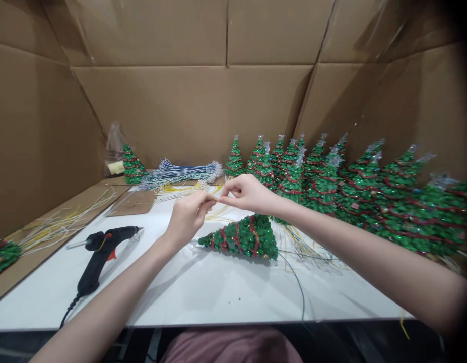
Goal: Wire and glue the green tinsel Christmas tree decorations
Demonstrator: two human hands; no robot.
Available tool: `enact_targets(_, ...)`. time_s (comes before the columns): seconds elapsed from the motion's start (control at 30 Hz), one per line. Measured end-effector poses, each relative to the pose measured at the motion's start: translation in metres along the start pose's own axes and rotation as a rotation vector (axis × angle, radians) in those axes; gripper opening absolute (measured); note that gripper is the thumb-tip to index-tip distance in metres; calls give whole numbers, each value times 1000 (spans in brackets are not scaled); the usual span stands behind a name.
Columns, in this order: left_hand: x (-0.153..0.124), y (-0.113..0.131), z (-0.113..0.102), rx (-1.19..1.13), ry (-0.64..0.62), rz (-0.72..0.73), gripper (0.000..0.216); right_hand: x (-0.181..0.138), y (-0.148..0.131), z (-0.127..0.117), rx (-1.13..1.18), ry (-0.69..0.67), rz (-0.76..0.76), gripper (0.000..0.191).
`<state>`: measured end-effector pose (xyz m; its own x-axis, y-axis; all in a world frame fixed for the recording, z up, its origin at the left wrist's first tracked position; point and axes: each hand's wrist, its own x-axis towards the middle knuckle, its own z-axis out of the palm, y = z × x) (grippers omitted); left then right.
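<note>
My left hand (pixel 190 214) and my right hand (pixel 246 194) meet fingertip to fingertip above the middle of the table, both closed in a pinch. Between them is a thin yellow wire, mostly hidden by the fingers. Just below lies a small green Christmas tree (pixel 243 238) on its side, wound with red garland, its tip to the left and its base to the right. A dark green wire (pixel 299 282) trails from its base over the table's front edge. White and yellow wires (pixel 184 190) lie behind my left hand.
A black glue gun (pixel 101 257) lies at the left. Several finished trees (pixel 324 181) stand in rows at the back right. Bundled blue and white wires (pixel 184 171) lie at the back, beside another tree (pixel 132 165). Cardboard walls (pixel 188 101) enclose the white table (pixel 188 302).
</note>
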<state>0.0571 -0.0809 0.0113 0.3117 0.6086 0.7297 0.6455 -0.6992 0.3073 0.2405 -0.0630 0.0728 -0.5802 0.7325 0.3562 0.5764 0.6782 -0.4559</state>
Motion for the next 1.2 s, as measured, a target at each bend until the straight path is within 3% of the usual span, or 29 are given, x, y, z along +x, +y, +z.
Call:
enact_targets(0.2, 2, -2, -4, 5, 75, 6, 9, -4, 5, -3, -5, -11, 7, 16)
enact_targets(0.83, 1, 3, -6, 18, -14, 161, 13, -5, 11, -1, -34, -39, -77, 14)
enact_targets(1.2, 2, 4, -12, -36, -117, 118, 16, -24, 17, -10, -117, -87, 42, 23)
